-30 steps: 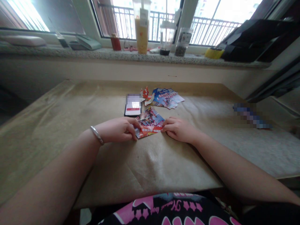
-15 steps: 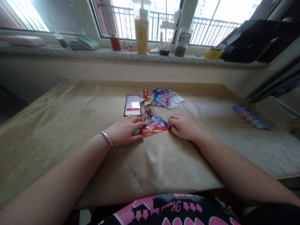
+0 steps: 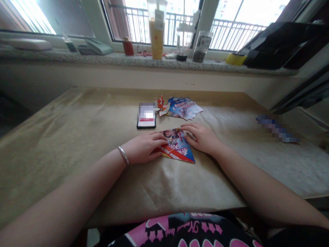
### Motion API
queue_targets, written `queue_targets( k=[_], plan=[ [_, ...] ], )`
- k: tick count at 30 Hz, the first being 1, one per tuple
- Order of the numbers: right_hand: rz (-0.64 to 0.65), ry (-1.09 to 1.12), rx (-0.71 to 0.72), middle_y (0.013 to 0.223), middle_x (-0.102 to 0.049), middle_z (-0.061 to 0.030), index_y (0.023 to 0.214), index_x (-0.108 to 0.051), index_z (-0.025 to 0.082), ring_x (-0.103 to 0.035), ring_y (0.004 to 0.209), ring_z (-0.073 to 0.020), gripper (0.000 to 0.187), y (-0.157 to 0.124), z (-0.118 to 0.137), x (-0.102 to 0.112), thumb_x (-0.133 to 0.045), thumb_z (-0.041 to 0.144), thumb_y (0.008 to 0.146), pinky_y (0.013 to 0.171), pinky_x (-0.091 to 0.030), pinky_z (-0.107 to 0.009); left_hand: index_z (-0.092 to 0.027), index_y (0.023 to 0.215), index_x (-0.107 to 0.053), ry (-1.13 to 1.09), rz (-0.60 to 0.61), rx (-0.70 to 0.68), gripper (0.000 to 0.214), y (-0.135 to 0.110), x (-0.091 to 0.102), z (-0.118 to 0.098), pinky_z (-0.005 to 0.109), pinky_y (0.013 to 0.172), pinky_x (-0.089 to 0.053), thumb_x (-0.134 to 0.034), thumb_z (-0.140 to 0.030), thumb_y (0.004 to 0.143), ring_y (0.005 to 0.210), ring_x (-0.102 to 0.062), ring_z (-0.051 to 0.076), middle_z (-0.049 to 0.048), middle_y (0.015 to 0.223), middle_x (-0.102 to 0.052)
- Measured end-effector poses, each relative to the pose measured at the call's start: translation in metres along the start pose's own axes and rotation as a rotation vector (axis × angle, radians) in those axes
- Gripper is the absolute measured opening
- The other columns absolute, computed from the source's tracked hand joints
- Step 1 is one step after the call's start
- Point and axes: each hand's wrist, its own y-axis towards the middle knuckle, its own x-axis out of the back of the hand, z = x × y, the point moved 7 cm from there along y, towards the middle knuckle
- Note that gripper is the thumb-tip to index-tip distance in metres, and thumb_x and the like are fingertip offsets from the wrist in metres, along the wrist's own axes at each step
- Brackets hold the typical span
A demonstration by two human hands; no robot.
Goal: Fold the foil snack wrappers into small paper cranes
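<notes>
A colourful printed paper [image 3: 177, 148], folded into a triangle, lies flat on the brown paper-covered table [image 3: 64, 137]. My left hand [image 3: 144, 147], with a silver bracelet on the wrist, rests flat on the triangle's left edge, fingers stretched out. Flat on the paper's upper right edge lies my right hand [image 3: 202, 138], its fingers extended and pressing down. Neither hand lifts the paper.
A phone [image 3: 146, 118] lies just beyond the hands. Behind it are a small red folded paper figure [image 3: 160, 102] and a stack of blue leaflets [image 3: 183, 108]. A blurred object [image 3: 277, 128] lies at the right. Cups and jars stand on the window sill [image 3: 102, 59].
The folded paper has turned and shifted right, its point now toward me. Both hands went from pinching its edges to lying flat on it.
</notes>
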Motion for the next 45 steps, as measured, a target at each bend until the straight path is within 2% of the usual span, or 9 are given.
queue_targets(
  k=[6, 12, 16, 21, 27, 32, 34, 39, 45],
  plan=[
    [0.086, 0.029, 0.011, 0.12, -0.062, -0.0114, 0.121, -0.056, 0.017, -0.056, 0.11, -0.0239, 0.038, 0.003, 0.0, -0.01, -0.054, 0.025, 0.084, 0.096, -0.045, -0.041, -0.019, 0.117, -0.059, 0.012, -0.02, -0.06, 0.032, 0.002, -0.003, -0.005, 0.038, 0.1, -0.044, -0.053, -0.03, 0.088, 0.116, -0.052, 0.023, 0.0103, 0.124, -0.057],
    [0.073, 0.064, -0.005, 0.107, -0.065, -0.0108, 0.112, -0.059, 0.016, -0.056, 0.103, -0.0235, 0.03, 0.003, -0.004, -0.012, -0.053, 0.022, 0.083, 0.092, -0.045, -0.039, -0.021, 0.117, -0.059, 0.052, -0.03, -0.087, 0.031, 0.001, -0.002, -0.005, 0.038, 0.096, -0.047, -0.053, -0.029, 0.088, 0.113, -0.054, 0.022, 0.0094, 0.125, -0.057],
    [0.067, 0.104, -0.077, 0.092, -0.065, -0.0086, 0.109, -0.06, 0.017, -0.058, 0.089, -0.0206, 0.028, 0.002, -0.01, -0.011, -0.053, 0.021, 0.082, 0.079, -0.046, -0.032, -0.022, 0.12, -0.057, 0.062, -0.034, -0.09, 0.032, 0.001, -0.002, -0.003, 0.037, 0.096, -0.047, -0.052, -0.028, 0.089, 0.112, -0.054, 0.022, 0.0091, 0.124, -0.057],
    [0.096, 0.276, -0.19, 0.066, -0.056, 0.0003, 0.105, -0.06, 0.018, -0.052, 0.064, -0.0141, 0.024, -0.001, -0.017, -0.015, -0.05, 0.022, 0.084, 0.064, -0.042, -0.026, -0.021, 0.117, -0.059, 0.097, -0.068, -0.095, 0.03, 0.001, -0.001, -0.002, 0.036, 0.094, -0.047, -0.049, -0.03, 0.091, 0.112, -0.055, 0.021, 0.0085, 0.121, -0.06],
    [-0.131, 0.387, -0.288, 0.074, -0.06, -0.0012, 0.085, -0.059, 0.019, -0.053, 0.067, -0.0136, 0.016, -0.004, -0.031, -0.005, -0.044, 0.022, 0.085, 0.063, -0.041, -0.025, -0.022, 0.117, -0.058, 0.187, -0.105, -0.063, 0.029, 0.0, 0.004, 0.001, 0.038, 0.092, -0.048, -0.05, -0.026, 0.089, 0.109, -0.055, 0.021, 0.0073, 0.122, -0.059],
    [-0.318, 0.402, -0.492, 0.059, -0.05, 0.0042, 0.09, -0.054, 0.021, -0.049, 0.052, -0.0116, 0.012, -0.012, -0.047, 0.007, -0.044, 0.024, 0.085, 0.053, -0.038, -0.024, -0.021, 0.12, -0.056, 0.197, -0.11, -0.065, 0.032, 0.0, 0.005, -0.001, 0.04, 0.095, -0.046, -0.05, -0.028, 0.089, 0.112, -0.053, 0.023, 0.0074, 0.125, -0.057],
    [-0.343, 0.459, -0.547, 0.055, -0.048, 0.0063, 0.092, -0.052, 0.022, -0.049, 0.047, -0.0106, 0.012, -0.015, -0.05, 0.007, -0.044, 0.025, 0.084, 0.05, -0.038, -0.022, -0.022, 0.122, -0.055, 0.192, -0.11, -0.075, 0.033, 0.0, 0.004, -0.002, 0.04, 0.096, -0.046, -0.05, -0.028, 0.089, 0.113, -0.053, 0.022, 0.0072, 0.126, -0.057],
    [-0.185, 0.492, -0.597, 0.058, -0.059, 0.0036, 0.088, -0.062, 0.021, -0.056, 0.049, -0.0106, 0.018, -0.014, -0.05, -0.008, -0.047, 0.023, 0.08, 0.05, -0.042, -0.022, -0.026, 0.125, -0.054, 0.183, -0.097, -0.097, 0.035, 0.0, 0.001, -0.002, 0.04, 0.097, -0.045, -0.049, -0.028, 0.09, 0.117, -0.05, 0.022, 0.0067, 0.13, -0.054],
    [-0.045, 0.372, -0.479, 0.077, -0.071, -0.0013, 0.087, -0.072, 0.021, -0.058, 0.06, -0.0121, 0.024, -0.008, -0.04, -0.013, -0.05, 0.02, 0.077, 0.055, -0.042, -0.023, -0.024, 0.123, -0.056, 0.184, -0.058, -0.054, 0.034, 0.001, -0.001, 0.002, 0.041, 0.099, -0.044, -0.049, -0.029, 0.09, 0.117, -0.051, 0.023, 0.007, 0.125, -0.058]
  ],
)
